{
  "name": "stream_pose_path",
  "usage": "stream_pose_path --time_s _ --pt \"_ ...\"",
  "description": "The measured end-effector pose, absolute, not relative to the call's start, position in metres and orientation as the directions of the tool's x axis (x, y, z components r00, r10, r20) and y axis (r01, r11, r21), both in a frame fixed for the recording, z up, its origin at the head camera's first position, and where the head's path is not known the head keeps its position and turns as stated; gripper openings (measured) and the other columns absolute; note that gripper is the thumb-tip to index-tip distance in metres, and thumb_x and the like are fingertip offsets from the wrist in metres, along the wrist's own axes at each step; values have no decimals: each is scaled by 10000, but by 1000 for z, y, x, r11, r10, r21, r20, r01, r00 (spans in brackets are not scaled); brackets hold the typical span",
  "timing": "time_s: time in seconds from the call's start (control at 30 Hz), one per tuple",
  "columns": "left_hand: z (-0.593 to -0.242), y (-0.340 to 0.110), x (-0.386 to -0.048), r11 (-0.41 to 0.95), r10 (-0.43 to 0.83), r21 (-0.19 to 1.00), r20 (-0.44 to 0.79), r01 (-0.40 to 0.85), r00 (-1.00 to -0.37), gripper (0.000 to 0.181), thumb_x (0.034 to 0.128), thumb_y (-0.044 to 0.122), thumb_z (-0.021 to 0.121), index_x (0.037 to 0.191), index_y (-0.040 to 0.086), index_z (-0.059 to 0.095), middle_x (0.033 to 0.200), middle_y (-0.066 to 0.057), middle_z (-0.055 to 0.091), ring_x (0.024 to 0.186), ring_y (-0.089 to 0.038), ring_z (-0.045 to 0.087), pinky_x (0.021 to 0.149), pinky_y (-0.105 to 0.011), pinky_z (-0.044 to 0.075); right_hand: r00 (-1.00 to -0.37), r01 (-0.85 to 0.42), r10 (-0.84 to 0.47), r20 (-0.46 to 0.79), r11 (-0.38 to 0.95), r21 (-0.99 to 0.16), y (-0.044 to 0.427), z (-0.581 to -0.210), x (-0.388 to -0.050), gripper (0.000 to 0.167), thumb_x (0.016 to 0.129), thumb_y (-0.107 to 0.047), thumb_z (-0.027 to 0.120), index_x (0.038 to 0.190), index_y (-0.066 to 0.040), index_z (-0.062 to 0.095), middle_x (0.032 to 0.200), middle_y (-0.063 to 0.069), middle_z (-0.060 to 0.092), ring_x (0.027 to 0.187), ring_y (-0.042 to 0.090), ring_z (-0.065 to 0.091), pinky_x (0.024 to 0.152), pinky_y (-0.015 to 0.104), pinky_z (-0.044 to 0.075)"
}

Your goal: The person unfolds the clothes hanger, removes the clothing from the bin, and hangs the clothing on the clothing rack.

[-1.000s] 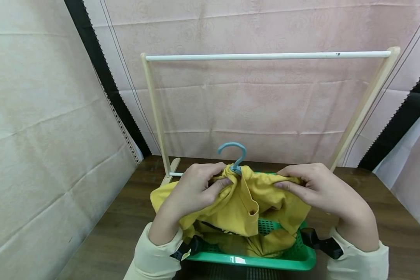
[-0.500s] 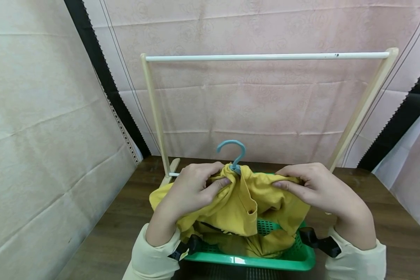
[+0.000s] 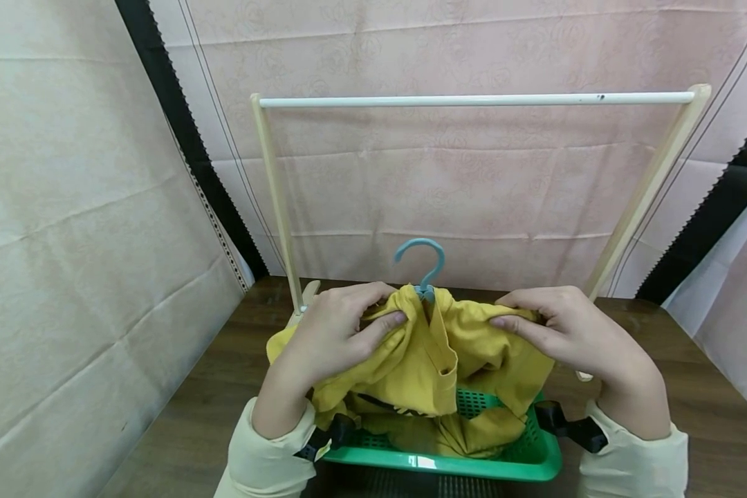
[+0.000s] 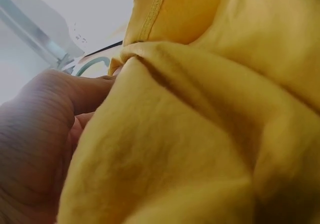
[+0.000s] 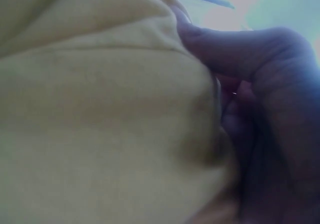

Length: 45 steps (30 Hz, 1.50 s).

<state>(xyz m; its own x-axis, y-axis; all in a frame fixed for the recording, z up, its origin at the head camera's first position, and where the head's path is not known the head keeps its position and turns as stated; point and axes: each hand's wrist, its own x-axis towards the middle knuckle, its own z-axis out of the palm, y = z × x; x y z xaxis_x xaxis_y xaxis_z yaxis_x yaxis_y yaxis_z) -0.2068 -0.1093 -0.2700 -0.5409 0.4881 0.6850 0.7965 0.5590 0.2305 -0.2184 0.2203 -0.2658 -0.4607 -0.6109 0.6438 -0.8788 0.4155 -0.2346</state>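
A yellow shirt [image 3: 411,366] with a buttonhole placket hangs between the hands, its lower part in a green basket [image 3: 448,467]. From its neck opening rises the hook of a light blue hanger [image 3: 440,259]; the cloth hides the hanger's arms. My left hand [image 3: 342,332] pinches the shirt near the collar, thumb in front. On the other shoulder, my right hand [image 3: 566,332] pinches the cloth between thumb and fingers. In the left wrist view the yellow cloth [image 4: 165,134] covers most of the fingers. The right wrist view shows the thumb [image 5: 225,48] pressed on the fabric.
Behind the basket stands a small clothes rack with a white top rail [image 3: 473,101] and cream posts [image 3: 277,187]. It stands on a brown wooden table [image 3: 193,408]. Pale cloth walls [image 3: 99,207] with black strips enclose the back and sides.
The hanger hook has risen slightly and shifted a little right, together with the shirt's collar. My left hand has moved slightly up and left; both hands keep their pinch on the shirt.
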Motion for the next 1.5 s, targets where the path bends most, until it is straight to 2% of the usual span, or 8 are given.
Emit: stream_pose_path --time_s 0.23,0.47,0.7,0.9,1.0,1.2,1.37,1.5 --pt "-267 -119 -210 572 467 203 716 795 -519 153 993 328 660 1073 206 706 899 163 654 625 -20 486 586 -253 417 -468 -862 -565 679 461 -211 223 -265 -222 382 812 47 797 995 -282 734 836 -184 657 615 -1 477 555 138 405" --pt "-266 -119 -210 601 459 172 725 781 -513 163 995 342 653 1092 225 712 975 170 683 715 1 552 608 -254 451 -467 -862 -566 679 462 -209 221 -263 -223 384 824 34 793 1007 -298 729 853 -199 659 613 -4 473 550 140 405" --pt "-261 -127 -208 612 431 196 730 766 -531 201 1001 353 642 1138 214 693 1042 132 667 884 -45 592 724 -298 498 -448 -861 -544 709 475 -180 223 -261 -224 392 795 55 804 990 -278 736 836 -188 660 632 -5 497 570 142 419" --pt "-258 -128 -210 584 441 167 757 795 -482 224 996 305 655 1166 163 682 1156 73 659 1110 -140 556 952 -375 455 -454 -840 -506 733 517 -163 225 -262 -225 358 805 48 800 971 -264 742 838 -178 675 641 -1 534 574 147 438" --pt "-257 -127 -211 563 447 153 771 812 -455 248 987 283 666 1192 144 675 1214 38 635 1173 -181 517 1011 -421 405 -467 -820 -476 745 548 -164 227 -263 -227 330 818 28 798 951 -269 743 783 -179 645 610 -4 509 556 146 416" --pt "-259 -125 -211 523 434 152 799 838 -416 273 980 260 675 1213 117 670 1233 22 617 1161 -188 528 966 -409 418 -497 -772 -404 768 611 -178 233 -265 -232 285 850 -28 792 936 -294 738 685 -169 569 556 -3 443 523 157 364" --pt "-263 -125 -212 463 441 213 786 860 -432 272 993 205 661 1231 74 654 1230 6 622 1131 -162 573 915 -341 481 -489 -742 -333 806 644 -184 241 -268 -238 213 840 -37 804 921 -230 765 652 -148 556 550 4 438 524 165 360" --pt "-264 -127 -215 431 452 228 783 873 -428 248 993 168 657 1213 53 655 1189 -13 638 1105 -151 591 911 -353 504 -478 -720 -279 833 668 -189 247 -267 -246 166 828 -39 813 919 -175 781 604 -113 504 532 -3 393 498 174 320"
